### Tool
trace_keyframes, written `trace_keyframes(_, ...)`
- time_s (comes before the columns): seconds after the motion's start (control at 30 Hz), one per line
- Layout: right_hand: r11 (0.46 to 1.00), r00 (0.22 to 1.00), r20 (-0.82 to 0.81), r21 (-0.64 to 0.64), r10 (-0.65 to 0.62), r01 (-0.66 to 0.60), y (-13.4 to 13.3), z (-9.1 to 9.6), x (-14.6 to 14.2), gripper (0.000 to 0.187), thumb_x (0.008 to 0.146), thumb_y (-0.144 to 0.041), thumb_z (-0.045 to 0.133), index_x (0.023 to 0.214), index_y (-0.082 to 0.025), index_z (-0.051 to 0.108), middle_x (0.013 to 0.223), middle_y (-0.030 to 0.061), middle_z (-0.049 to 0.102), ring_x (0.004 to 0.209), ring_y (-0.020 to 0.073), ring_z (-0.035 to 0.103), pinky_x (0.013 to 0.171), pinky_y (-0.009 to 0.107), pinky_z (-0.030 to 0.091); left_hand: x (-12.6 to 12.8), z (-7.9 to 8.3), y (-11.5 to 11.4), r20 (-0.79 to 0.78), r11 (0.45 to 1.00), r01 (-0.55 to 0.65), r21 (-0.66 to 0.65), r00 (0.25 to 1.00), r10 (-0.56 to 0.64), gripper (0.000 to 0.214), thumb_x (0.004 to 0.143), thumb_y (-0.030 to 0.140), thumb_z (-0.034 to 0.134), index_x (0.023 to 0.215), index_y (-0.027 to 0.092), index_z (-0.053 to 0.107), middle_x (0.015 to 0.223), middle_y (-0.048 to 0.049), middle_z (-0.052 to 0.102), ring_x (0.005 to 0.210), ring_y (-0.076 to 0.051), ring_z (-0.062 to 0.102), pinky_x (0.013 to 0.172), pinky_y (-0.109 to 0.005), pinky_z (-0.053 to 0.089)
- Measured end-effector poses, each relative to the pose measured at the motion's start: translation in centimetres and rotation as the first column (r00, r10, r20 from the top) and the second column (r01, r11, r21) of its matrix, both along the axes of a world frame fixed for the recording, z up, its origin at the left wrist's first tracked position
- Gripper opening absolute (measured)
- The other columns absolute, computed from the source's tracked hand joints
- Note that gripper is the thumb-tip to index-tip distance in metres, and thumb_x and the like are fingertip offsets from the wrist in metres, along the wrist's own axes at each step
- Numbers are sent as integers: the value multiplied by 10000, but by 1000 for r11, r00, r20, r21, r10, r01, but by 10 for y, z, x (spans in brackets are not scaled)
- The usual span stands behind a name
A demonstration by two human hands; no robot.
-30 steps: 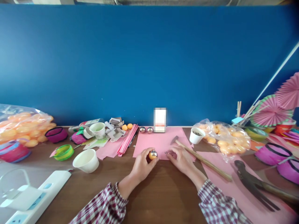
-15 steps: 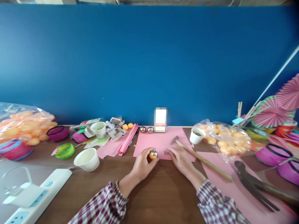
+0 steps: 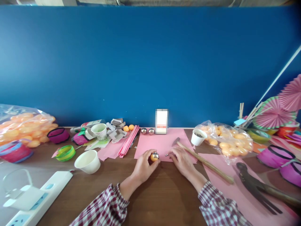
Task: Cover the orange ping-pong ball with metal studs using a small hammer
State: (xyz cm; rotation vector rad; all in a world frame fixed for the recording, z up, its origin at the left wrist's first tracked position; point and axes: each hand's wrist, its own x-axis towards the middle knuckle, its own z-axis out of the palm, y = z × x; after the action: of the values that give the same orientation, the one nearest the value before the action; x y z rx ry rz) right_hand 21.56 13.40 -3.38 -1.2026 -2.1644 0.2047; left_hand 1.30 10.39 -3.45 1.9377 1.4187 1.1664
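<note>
My left hand (image 3: pixel 144 167) is closed around a small orange ball with a shiny silver cap (image 3: pixel 154 156), holding it on the near edge of a pink paper sheet (image 3: pixel 162 143). My right hand (image 3: pixel 182 160) rests beside it on the same sheet, fingers curled, pinching a small metal piece (image 3: pixel 166 154) at the fingertips. A hammer with a wooden handle (image 3: pixel 202 160) lies just right of that hand. Two silver balls (image 3: pixel 147 131) sit at the far edge of the sheet.
Bags of orange balls (image 3: pixel 231 141) (image 3: pixel 23 127), white paper cups (image 3: pixel 87 161) (image 3: pixel 197 137), a green and yellow ring (image 3: pixel 65 152), folded pink paper (image 3: pixel 128 141), a power strip (image 3: pixel 35 197), dark pliers (image 3: pixel 255 185), magenta bowls (image 3: pixel 275 155) and paper fans (image 3: pixel 274 113) crowd the wooden table (image 3: pixel 162 194).
My right hand's fingertips have closed on the small metal piece near the capped ball. The left hand keeps holding the ball in the same place.
</note>
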Motion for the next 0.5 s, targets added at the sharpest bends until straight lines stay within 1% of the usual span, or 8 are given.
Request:
trace_keyframes(0.17,1000,1000,-3,7,-20,20,1,-2,0,183,883,-275,449,793,-190,585,795,44,625,796,203,562,739,336,434,0,0,0,-5,1000,-4,22,1000,4,371,729,191,604,1098,198,566,1052,-67,643,953,-205,611,874,-337,483)
trace_keyframes(0.27,1000,1000,1,8,-14,14,1,-2,0,188,883,-275,450,785,-193,588,786,41,626,793,199,564,742,332,434,0,0,0,-13,1000,2,24,1000,-2,392,732,179,590,1122,195,554,1063,-73,634,961,-203,605,875,-337,481)
trace_keyframes(0.4,1000,1000,3,25,-5,5,0,-1,0,163,886,-247,438,905,-192,591,890,53,635,875,200,558,801,340,419,0,-1,0,-30,999,11,31,999,-10,414,728,165,581,1139,185,539,1083,-79,624,990,-206,591,907,-344,462)
trace_keyframes(0.5,999,999,50,34,12,-14,-1,0,-1,117,860,-246,489,895,-189,585,889,55,629,884,212,543,813,357,405,-1,-2,1,-37,999,17,33,999,-16,432,726,160,580,1154,182,526,1099,-82,617,1009,-206,582,921,-345,452)
